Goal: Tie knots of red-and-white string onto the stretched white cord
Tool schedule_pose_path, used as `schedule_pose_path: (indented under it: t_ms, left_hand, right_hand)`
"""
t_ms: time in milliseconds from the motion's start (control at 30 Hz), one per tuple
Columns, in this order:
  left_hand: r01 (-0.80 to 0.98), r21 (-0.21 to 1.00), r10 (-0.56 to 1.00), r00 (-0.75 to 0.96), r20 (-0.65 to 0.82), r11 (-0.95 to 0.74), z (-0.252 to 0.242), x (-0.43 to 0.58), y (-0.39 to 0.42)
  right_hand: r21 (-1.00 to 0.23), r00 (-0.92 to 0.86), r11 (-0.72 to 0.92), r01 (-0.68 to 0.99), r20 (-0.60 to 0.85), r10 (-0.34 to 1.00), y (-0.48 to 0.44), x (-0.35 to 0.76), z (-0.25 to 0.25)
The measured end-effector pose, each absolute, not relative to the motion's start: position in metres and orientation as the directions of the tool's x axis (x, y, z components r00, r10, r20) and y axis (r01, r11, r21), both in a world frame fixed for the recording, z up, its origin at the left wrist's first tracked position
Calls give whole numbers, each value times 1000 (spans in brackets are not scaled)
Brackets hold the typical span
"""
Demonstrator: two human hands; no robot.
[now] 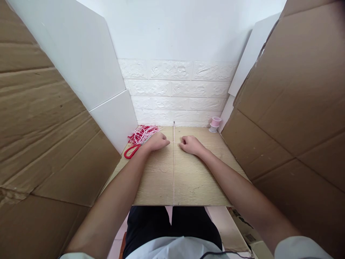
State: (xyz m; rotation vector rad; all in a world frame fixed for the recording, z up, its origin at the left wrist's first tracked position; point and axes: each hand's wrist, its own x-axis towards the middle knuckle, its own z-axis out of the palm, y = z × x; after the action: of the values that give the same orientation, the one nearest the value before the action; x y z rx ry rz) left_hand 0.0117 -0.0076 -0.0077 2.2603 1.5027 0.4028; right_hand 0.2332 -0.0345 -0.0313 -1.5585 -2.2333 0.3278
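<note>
A pale cord (174,172) runs straight down the middle of the wooden table, from a small dark peg (174,122) at the wall to the front edge. Its far part looks thicker, like a knotted braid (174,133). My left hand (158,141) is closed in a pinch just left of the braid, and my right hand (192,144) pinches just right of it. Between them a thin light thread (176,142) spans across the cord, one end in each hand. The fingertips partly hide the thread's ends.
Red-handled scissors (131,151) lie by my left forearm, beside a heap of red and pale-pink braided cords (142,134). Two stacked spools (215,124), pink over grey, stand at the back right. Cardboard walls (285,93) flank both sides; a white brick-patterned wall (172,88) closes the back.
</note>
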Motion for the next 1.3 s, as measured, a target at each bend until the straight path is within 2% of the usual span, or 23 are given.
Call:
schedule_pose_path:
  t_ms: [133,267,400,533,800,1033,1300]
  left_hand:
    - [818,451,923,384,32,-356,-8,10,-8]
    - [859,415,953,293,79,-299,-3,10,-9]
    - [821,471,946,288,148,-324,-3,14,-9]
    - [730,539,902,401,162,-421,-10,20,-9]
    - [700,528,870,459,183,-481,-13,25,-11]
    - [718,500,872,446,203,-484,-13,28,-12]
    - [772,475,906,348,240,-422,-21,23,-4]
  right_hand:
    - [-443,-299,357,823,196,934,-35,235,-32]
    - [-473,-289,406,782,302,908,-35,234,-34]
    - [-523,-296,481,704,399,868,-33,229,-40]
    - [-570,-302,481,666,385,872,-31,224,-45]
    - [-537,-327,475,697,351,877,-29,220,-46]
    - [-513,-310,463,723,358,881,-28,218,-46]
    - [-549,-284,463,696,383,879,-26,219,-48]
